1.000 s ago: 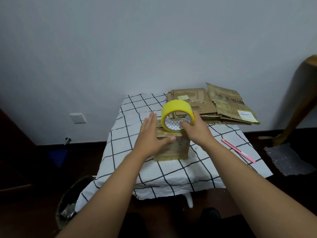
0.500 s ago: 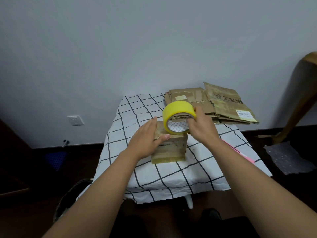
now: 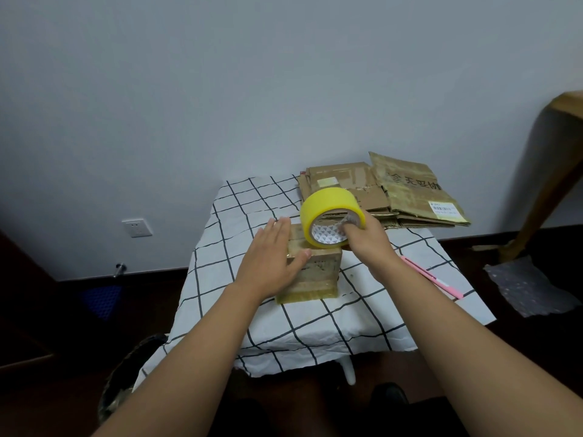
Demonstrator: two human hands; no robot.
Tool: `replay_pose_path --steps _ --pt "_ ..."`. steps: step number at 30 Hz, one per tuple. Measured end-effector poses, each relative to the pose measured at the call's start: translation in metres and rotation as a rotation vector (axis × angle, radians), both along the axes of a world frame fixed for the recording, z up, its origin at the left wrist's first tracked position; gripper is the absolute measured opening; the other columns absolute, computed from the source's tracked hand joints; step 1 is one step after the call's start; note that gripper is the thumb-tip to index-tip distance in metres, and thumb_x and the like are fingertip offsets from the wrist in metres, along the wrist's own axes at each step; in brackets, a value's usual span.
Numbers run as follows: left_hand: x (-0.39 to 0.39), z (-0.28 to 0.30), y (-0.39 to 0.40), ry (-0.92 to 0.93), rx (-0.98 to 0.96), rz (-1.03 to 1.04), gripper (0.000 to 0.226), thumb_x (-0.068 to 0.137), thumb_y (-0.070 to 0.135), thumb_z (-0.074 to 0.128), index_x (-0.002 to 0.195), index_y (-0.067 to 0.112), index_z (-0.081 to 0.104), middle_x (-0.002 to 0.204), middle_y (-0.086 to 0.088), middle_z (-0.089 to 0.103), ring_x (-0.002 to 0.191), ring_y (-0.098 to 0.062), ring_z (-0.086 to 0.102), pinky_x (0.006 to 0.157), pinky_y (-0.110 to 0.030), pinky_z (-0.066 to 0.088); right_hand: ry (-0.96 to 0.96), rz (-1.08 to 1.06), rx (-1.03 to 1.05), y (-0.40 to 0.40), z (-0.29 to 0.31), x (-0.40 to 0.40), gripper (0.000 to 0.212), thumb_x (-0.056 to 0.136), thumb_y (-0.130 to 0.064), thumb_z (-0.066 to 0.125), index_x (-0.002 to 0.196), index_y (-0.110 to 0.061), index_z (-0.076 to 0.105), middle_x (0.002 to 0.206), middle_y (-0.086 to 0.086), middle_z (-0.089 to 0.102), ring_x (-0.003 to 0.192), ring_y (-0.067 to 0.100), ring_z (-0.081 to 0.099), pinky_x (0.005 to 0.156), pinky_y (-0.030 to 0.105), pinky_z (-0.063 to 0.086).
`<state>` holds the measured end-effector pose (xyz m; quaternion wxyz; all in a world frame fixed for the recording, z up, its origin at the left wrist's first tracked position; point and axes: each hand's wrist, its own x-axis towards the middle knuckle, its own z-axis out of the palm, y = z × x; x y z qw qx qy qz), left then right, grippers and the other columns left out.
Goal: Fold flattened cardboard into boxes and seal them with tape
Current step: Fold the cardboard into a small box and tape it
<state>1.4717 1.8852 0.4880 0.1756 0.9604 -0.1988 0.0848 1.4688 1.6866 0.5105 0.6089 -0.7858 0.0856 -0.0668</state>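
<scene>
A small folded cardboard box (image 3: 318,272) stands on the checked tablecloth (image 3: 315,323), with tape bands round its front. My left hand (image 3: 271,260) lies flat on the box's top and left side, fingers straight, thumb along the front edge. My right hand (image 3: 366,238) grips a yellow tape roll (image 3: 328,216), fingers hooked inside its core, and holds it upright on the box's top right edge. A stack of flattened cardboard (image 3: 388,190) lies at the table's back right.
A pink utility knife (image 3: 432,277) lies on the cloth to the right of the box. A dark waste bin (image 3: 126,380) stands on the floor at lower left. Bubble wrap (image 3: 530,285) lies on the floor at right, beside a wooden furniture leg (image 3: 542,190).
My right hand has shifted its grip on the roll, with fingers now deeper inside the core, while the roll stays at the box's top. My left hand stays flat on the box.
</scene>
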Motion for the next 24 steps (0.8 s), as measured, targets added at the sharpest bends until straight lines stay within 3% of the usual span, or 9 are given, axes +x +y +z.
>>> replay_pose_path --steps 3,8,14,17,19,24 --pt "0.007 0.002 -0.005 -0.055 -0.004 -0.015 0.078 0.094 0.055 0.046 0.155 0.013 0.022 0.160 -0.004 0.027 0.151 -0.026 0.013 0.124 -0.040 0.009 -0.037 -0.010 -0.092 0.001 0.004 0.000 0.014 0.095 -0.015 0.049 0.107 -0.017 0.057 0.101 0.004 0.062 0.099 0.025 0.060 0.085 0.046 0.051" --pt "0.014 0.002 -0.009 -0.054 0.119 -0.024 0.105 0.081 0.085 0.034 0.157 0.014 0.017 0.163 -0.002 0.023 0.152 -0.019 0.012 0.124 -0.039 0.005 -0.072 -0.043 -0.139 0.002 0.005 0.000 0.012 0.095 -0.013 0.048 0.104 -0.017 0.054 0.092 -0.001 0.060 0.094 0.026 0.059 0.085 0.050 0.051" --pt "0.022 0.001 0.000 -0.045 0.083 -0.077 0.092 0.077 0.088 0.032 0.141 0.022 0.042 0.137 0.002 0.052 0.125 -0.019 0.046 0.109 -0.036 0.035 -0.071 -0.007 -0.204 0.003 0.005 0.001 0.013 0.095 -0.013 0.047 0.105 -0.017 0.055 0.091 -0.002 0.059 0.093 0.026 0.059 0.083 0.050 0.054" --pt "0.024 0.002 0.004 -0.028 0.119 -0.078 0.092 0.082 0.082 0.040 0.148 0.019 0.036 0.146 0.000 0.046 0.132 -0.022 0.043 0.112 -0.038 0.032 -0.057 -0.050 -0.060 -0.008 0.005 0.005 0.020 0.094 -0.007 0.043 0.106 -0.018 0.056 0.102 0.006 0.060 0.096 0.027 0.061 0.071 0.046 0.059" --pt "0.024 0.003 0.007 -0.016 0.147 -0.075 0.093 0.085 0.079 0.041 0.153 0.017 0.027 0.154 -0.002 0.038 0.138 -0.022 0.036 0.115 -0.037 0.026 -0.033 -0.094 0.033 -0.020 0.002 0.006 0.023 0.095 -0.006 0.041 0.109 -0.018 0.056 0.106 0.007 0.059 0.095 0.025 0.061 0.059 0.036 0.058" --pt "0.018 0.007 0.002 -0.003 0.072 -0.073 0.092 0.086 0.071 0.051 0.156 0.019 0.020 0.156 -0.003 0.035 0.140 -0.021 0.032 0.115 -0.036 0.025 0.002 -0.131 0.238 -0.024 -0.006 0.008 0.014 0.098 -0.010 0.050 0.108 -0.015 0.057 0.101 0.003 0.061 0.088 0.021 0.060 0.061 0.034 0.058"
